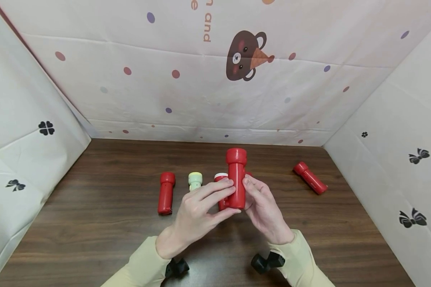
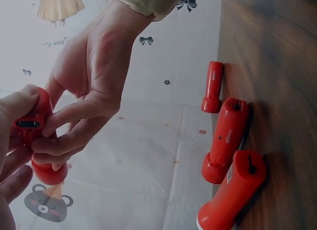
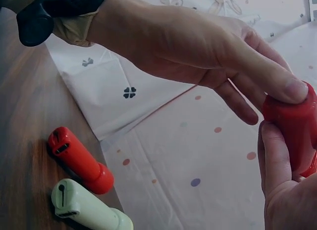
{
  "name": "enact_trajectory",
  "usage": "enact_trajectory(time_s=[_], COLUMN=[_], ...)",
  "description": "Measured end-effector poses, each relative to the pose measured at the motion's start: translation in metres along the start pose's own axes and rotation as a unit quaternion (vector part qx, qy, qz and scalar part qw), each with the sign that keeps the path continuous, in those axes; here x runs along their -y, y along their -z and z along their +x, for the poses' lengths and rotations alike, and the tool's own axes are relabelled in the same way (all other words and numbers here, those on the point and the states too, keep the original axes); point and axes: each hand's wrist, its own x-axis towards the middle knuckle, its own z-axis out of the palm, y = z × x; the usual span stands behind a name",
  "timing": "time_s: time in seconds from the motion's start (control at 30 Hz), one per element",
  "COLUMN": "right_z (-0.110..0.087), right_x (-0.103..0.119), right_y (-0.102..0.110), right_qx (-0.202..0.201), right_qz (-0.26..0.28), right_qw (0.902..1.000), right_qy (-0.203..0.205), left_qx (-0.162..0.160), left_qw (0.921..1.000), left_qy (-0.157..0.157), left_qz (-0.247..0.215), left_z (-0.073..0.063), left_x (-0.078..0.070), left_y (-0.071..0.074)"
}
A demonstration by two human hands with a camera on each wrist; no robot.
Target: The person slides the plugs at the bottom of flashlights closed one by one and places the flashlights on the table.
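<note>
Above the table, both hands hold a red flashlight [image 1: 236,175], head end up. My left hand [image 1: 201,211] grips its lower body, with fingers across the side and thumb beneath the base. My right hand [image 1: 267,211] pinches it from the other side. A dark slot shows on the end of the held flashlight [image 2: 43,103] in the left wrist view. Behind the hands stand a red flashlight with a white rim [image 1: 220,175] and another red flashlight [image 1: 249,173], mostly hidden. A pale green flashlight [image 1: 195,179] is partly covered by my left hand.
On the brown wooden table [image 1: 111,239], a red flashlight [image 1: 166,195] lies to the left and another red flashlight [image 1: 310,178] lies slanted at the far right. Printed white sheets [image 1: 201,95] wall off the back and both sides.
</note>
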Motion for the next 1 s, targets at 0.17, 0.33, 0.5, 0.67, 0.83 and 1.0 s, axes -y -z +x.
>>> enact_trajectory(time_s=[0.17, 0.33, 0.5, 0.67, 0.83, 1.0], right_z=[0.001, 0.001, 0.0, 0.0, 0.002, 0.003], right_x=[0.003, 0.006, 0.008, 0.009, 0.01, 0.012], right_y=[0.003, 0.007, 0.011, 0.014, 0.014, 0.014], right_qx=[-0.001, -0.019, -0.049, -0.066, -0.092, -0.12], right_qz=[-0.023, -0.063, -0.12, -0.16, -0.199, -0.262], right_qw=[0.9997, 0.9978, 0.9915, 0.9845, 0.9753, 0.9575], right_qy=[0.008, 0.007, 0.011, 0.028, 0.026, 0.019], left_qx=[0.022, 0.033, 0.04, 0.061, 0.081, 0.072], left_qw=[0.9996, 0.9981, 0.9943, 0.99, 0.9862, 0.9857], left_qy=[0.0, 0.021, 0.05, 0.07, 0.099, 0.119], left_qz=[-0.019, -0.048, -0.085, -0.106, -0.105, -0.096], left_z=[0.001, 0.002, 0.005, 0.012, 0.018, 0.023], left_x=[0.003, 0.005, 0.007, 0.012, 0.015, 0.016], left_y=[0.001, 0.002, 0.002, 0.004, 0.005, 0.005])
